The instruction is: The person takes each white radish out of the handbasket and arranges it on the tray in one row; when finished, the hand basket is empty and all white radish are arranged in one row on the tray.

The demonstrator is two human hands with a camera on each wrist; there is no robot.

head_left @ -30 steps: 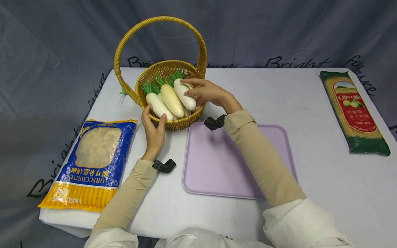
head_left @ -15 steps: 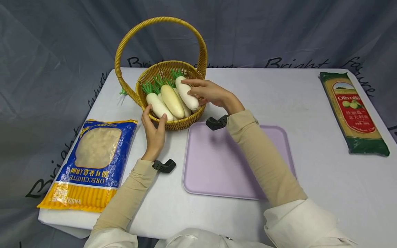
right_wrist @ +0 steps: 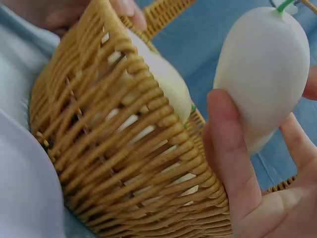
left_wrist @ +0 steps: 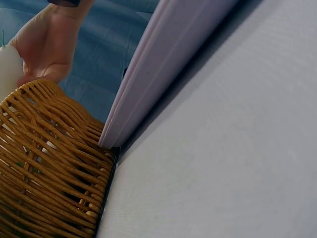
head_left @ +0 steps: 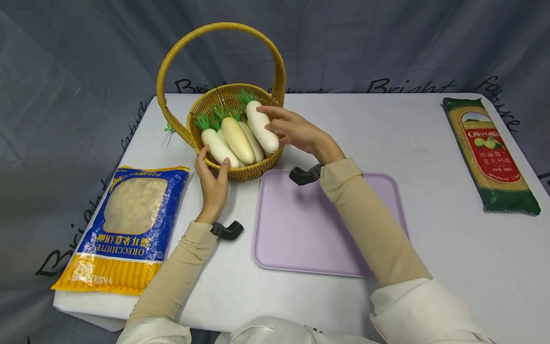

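My right hand (head_left: 301, 133) holds a white radish (head_left: 261, 126) with green leaves between thumb and fingers, at the right side of a wicker basket (head_left: 258, 171). In the right wrist view the radish (right_wrist: 265, 69) stands above the rim, thumb on one side and fingers on the other. My left hand (head_left: 213, 188) rests against the basket's near left side, thumb and forefinger spread, tips over the rim. Several other radishes lie inside, among them a yellowish one (head_left: 238, 141) and a white one (head_left: 216, 147). In the left wrist view the woven wall (left_wrist: 54, 163) fills the lower left.
A lilac tray (head_left: 296, 229) lies beside the basket, partly under my right forearm. A blue and yellow orecchiette bag (head_left: 133, 205) lies at left, a spaghetti pack (head_left: 494, 153) at far right. The basket's tall handle (head_left: 221, 26) arches over it.
My right hand has moved slightly right with the white radish, uncovering more of a paler radish beneath. The left hand has stayed at the basket's rim.
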